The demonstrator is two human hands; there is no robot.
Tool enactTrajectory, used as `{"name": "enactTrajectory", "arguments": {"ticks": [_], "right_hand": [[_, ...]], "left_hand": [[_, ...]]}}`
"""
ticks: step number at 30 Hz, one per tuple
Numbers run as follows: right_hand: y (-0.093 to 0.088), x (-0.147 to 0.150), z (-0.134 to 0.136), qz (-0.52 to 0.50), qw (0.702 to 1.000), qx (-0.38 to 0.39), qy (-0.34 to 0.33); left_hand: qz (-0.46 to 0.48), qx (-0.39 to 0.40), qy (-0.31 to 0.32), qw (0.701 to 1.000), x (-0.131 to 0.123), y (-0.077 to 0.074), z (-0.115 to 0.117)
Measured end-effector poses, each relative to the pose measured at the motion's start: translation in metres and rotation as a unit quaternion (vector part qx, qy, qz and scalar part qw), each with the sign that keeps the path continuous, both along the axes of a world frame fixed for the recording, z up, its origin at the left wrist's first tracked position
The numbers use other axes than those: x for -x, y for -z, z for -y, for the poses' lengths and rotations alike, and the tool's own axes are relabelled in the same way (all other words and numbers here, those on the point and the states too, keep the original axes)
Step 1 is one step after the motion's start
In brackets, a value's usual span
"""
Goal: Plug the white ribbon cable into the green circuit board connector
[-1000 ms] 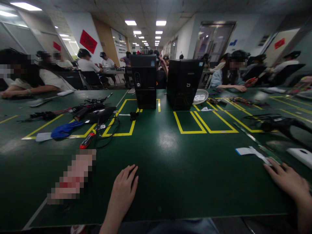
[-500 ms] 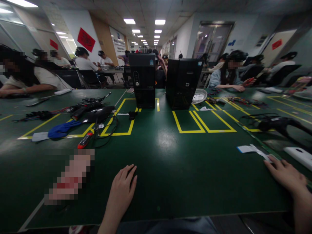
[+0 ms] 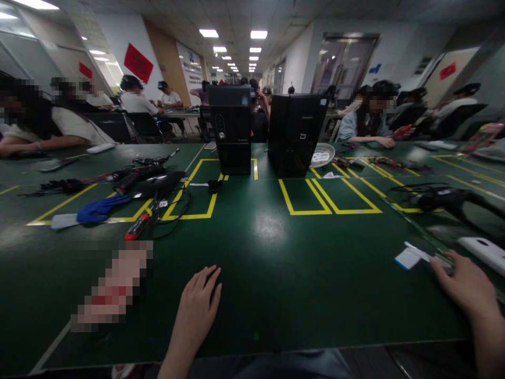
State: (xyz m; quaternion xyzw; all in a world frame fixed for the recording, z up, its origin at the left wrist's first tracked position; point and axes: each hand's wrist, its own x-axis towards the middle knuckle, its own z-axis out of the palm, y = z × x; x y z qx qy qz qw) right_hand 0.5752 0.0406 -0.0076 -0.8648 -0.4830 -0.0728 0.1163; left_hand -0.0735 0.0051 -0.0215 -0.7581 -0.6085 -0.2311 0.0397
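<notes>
My left hand (image 3: 200, 300) lies palm down on the green table (image 3: 276, 295), its fingers slightly spread and nothing in them. At the right, my right hand (image 3: 463, 279) has its thumb and fingers closed around a small, shiny grey object (image 3: 445, 261), too indistinct to name. Beside those fingertips is a white strip with a blue edge (image 3: 410, 256), bent on the table. A white device (image 3: 481, 252) rests just beyond my right hand. To the left of my left hand, a pixelated patch hides part of the table.
Two black computer towers (image 3: 234, 131) (image 3: 295, 137) stand at the middle back. At left lie a red-and-black screwdriver (image 3: 137, 226), a blue glove (image 3: 100, 209) and black cables (image 3: 181, 216). A white basket (image 3: 322, 156) and a black cabled device (image 3: 445, 200) are at right. People sit around.
My right hand has gone from lying with its fingers extended to closing around the small grey object. The white strip beside it has shifted and bent. My left hand has stayed put.
</notes>
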Motion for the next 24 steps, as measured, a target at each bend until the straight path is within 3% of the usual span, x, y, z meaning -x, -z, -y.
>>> {"name": "enactTrajectory", "arguments": {"ticks": [5, 8, 11, 14, 17, 24], "right_hand": [[0.004, 0.002, 0.002, 0.008, 0.997, 0.042, -0.067], [0.015, 0.004, 0.004, 0.002, 0.995, 0.019, -0.099], [0.027, 0.026, 0.008, -0.003, 0.988, -0.016, -0.152], [0.034, 0.077, 0.013, -0.008, 0.969, -0.062, -0.239], [0.032, 0.147, 0.018, -0.018, 0.942, -0.073, -0.326], [0.005, 0.315, 0.032, -0.076, 0.865, 0.005, -0.495]], "left_hand": [[-0.003, -0.007, 0.003, 1.0, 0.0, 0.0, 0.0], [0.002, -0.006, 0.0, 1.0, -0.001, -0.001, 0.0], [0.002, -0.004, -0.001, 1.0, -0.001, -0.001, 0.0], [0.0, 0.0, 0.0, 1.0, -0.001, -0.002, 0.0], [0.001, 0.008, -0.001, 1.0, -0.001, -0.002, 0.001], [0.011, 0.013, -0.004, 1.0, -0.001, -0.003, 0.001]]}}
